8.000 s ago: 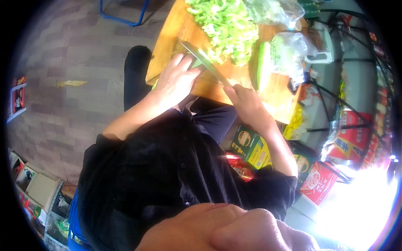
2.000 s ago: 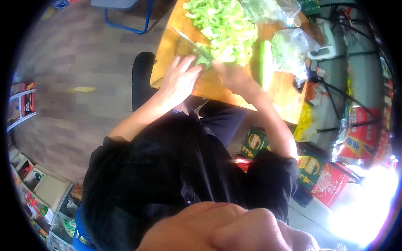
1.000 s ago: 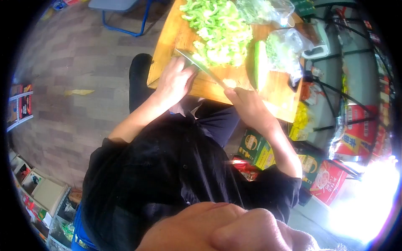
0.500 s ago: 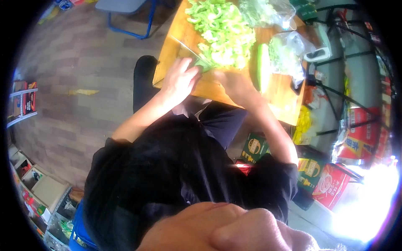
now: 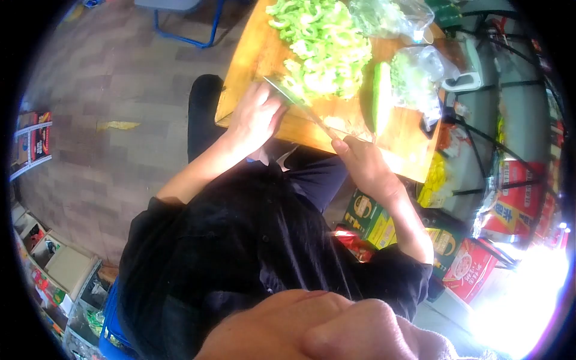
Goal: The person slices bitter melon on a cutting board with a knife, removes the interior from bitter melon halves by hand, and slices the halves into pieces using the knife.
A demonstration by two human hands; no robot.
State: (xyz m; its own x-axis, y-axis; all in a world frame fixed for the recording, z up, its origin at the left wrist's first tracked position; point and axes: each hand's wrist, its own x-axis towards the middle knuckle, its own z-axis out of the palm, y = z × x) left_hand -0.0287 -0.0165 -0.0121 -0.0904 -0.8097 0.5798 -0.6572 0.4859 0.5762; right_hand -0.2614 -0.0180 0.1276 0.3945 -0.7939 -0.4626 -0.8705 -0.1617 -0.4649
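Note:
A knife (image 5: 297, 103) is gripped at its handle by my right hand (image 5: 362, 157), its blade slanting up and left to my left hand (image 5: 255, 114). The fingers of my left hand are curled at the board's near edge; what they press on is mostly hidden by the hand and blade. Beyond the blade, a pile of sliced green vegetable (image 5: 327, 51) covers part of the wooden board (image 5: 246, 69). A long green vegetable (image 5: 380, 99) lies right of the pile, beside a clear plastic bag (image 5: 417, 75) with greens inside.
Another plastic bag (image 5: 393, 21) lies at the board's far side. A white handled object (image 5: 465, 78) stands right of the board, near a black wire rack (image 5: 480, 138) with packages. Boxes (image 5: 468, 270) sit below it. A folding stool (image 5: 186, 39) stands at the far left.
My right hand has moved back toward my body and slightly right, drawing the knife with it. The green piece seen under the blade half a second ago is now mostly hidden. My left hand stays nearly in place.

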